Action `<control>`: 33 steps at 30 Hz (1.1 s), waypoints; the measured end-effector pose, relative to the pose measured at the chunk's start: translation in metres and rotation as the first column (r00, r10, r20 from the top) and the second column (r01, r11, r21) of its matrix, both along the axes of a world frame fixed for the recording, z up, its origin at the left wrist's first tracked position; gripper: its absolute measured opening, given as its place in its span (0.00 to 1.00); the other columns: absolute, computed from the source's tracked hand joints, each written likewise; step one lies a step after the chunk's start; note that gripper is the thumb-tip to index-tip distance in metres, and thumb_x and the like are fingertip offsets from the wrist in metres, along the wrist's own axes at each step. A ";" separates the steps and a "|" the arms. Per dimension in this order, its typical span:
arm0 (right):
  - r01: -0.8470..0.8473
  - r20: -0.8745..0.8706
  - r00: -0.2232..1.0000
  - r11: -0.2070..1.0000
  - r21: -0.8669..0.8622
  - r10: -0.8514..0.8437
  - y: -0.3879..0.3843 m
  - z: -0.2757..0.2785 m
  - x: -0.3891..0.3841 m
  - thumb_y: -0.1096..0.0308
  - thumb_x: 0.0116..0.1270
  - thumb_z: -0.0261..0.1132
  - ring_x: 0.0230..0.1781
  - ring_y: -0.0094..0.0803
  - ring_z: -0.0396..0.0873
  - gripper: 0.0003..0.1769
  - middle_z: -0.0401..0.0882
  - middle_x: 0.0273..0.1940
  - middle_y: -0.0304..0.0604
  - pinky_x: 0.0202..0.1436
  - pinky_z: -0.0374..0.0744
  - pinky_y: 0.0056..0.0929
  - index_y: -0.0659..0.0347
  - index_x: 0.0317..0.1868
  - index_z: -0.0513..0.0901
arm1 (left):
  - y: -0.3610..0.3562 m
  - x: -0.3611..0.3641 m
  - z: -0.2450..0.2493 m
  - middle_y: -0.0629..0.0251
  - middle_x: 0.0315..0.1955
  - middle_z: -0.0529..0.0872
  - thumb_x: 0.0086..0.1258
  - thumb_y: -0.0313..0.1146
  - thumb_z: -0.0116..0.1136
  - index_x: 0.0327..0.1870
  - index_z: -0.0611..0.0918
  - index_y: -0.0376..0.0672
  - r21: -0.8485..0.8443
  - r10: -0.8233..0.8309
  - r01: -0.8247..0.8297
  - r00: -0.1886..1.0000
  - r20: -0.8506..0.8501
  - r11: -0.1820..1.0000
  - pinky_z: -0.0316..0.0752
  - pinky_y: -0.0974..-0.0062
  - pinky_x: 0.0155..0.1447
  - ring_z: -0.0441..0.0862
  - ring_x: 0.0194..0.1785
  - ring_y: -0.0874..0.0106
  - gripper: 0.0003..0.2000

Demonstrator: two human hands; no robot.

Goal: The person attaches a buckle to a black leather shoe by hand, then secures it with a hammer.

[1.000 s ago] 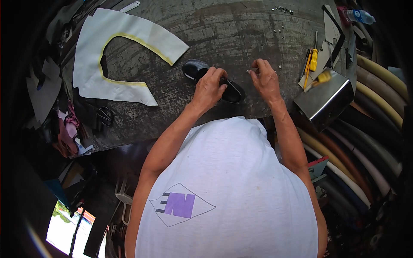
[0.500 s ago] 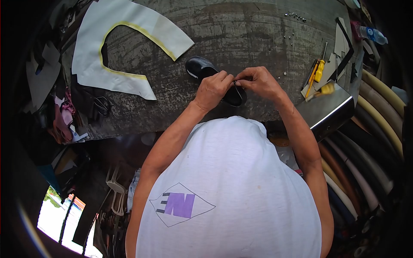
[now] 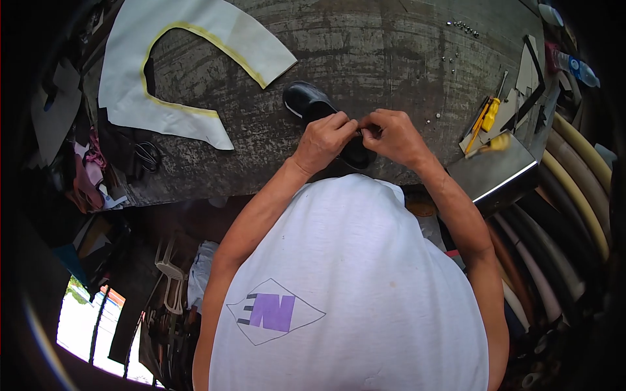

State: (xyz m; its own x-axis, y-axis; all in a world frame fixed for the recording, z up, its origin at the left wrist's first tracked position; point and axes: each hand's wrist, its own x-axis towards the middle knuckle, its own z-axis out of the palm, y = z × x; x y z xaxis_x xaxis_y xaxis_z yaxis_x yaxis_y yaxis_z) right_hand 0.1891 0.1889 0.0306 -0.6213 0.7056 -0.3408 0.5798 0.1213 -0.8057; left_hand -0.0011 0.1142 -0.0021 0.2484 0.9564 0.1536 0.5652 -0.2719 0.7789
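A black shoe [image 3: 304,99] lies on the worn dark worktable [image 3: 378,58], its rounded toe pointing up and left. Over the middle of the shoe, my left hand [image 3: 324,138] is closed, its thumb and fingertips pinching at a thin black strap. My right hand [image 3: 395,138] is pinched shut on the same strap from the other side, the fingertips of both hands nearly meeting. The strap is mostly hidden by the fingers. Below the hands, the dark heel end [image 3: 357,156] of the shoe shows.
A white curved sheet [image 3: 124,98] with a yellow inner edge lies left. Small shiny metal pieces [image 3: 464,27] dot the table's far right. Yellow-handled screwdriver [image 3: 491,115] and brush [image 3: 499,142] lie right, near a water bottle [image 3: 577,68]. Material rolls [image 3: 587,195] stand beyond the table.
My right hand has turned slightly, its fingers curling in more over the strap. The left hand keeps its grip. The whole view has shifted a little.
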 end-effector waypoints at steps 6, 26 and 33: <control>0.257 0.114 0.965 0.931 -0.259 -0.234 -0.013 0.007 -0.002 0.72 0.57 0.70 0.30 0.38 0.87 0.08 0.86 0.31 0.49 0.36 0.84 0.34 0.69 0.36 0.87 | -0.004 0.003 -0.005 0.64 0.31 0.80 0.56 0.23 0.71 0.40 0.83 0.38 0.020 -0.004 0.003 1.000 0.018 1.000 0.78 0.68 0.35 0.83 0.34 0.65 0.11; 0.119 0.169 0.986 0.681 -0.723 0.007 0.026 -0.005 0.002 0.70 0.66 0.73 0.29 0.27 0.85 0.09 0.86 0.31 0.45 0.33 0.81 0.29 0.66 0.40 0.86 | -0.008 -0.001 -0.010 0.66 0.27 0.76 0.57 0.27 0.68 0.37 0.82 0.38 -0.065 0.059 -0.054 0.995 0.080 0.996 0.78 0.72 0.34 0.80 0.32 0.70 0.09; -0.115 0.141 0.953 0.751 -0.650 0.268 0.050 0.007 -0.017 0.74 0.63 0.70 0.29 0.27 0.84 0.07 0.86 0.28 0.45 0.33 0.81 0.28 0.68 0.37 0.82 | -0.007 0.000 -0.012 0.66 0.28 0.78 0.57 0.26 0.64 0.36 0.82 0.38 -0.068 0.046 -0.040 0.995 0.087 0.997 0.79 0.73 0.35 0.81 0.34 0.70 0.07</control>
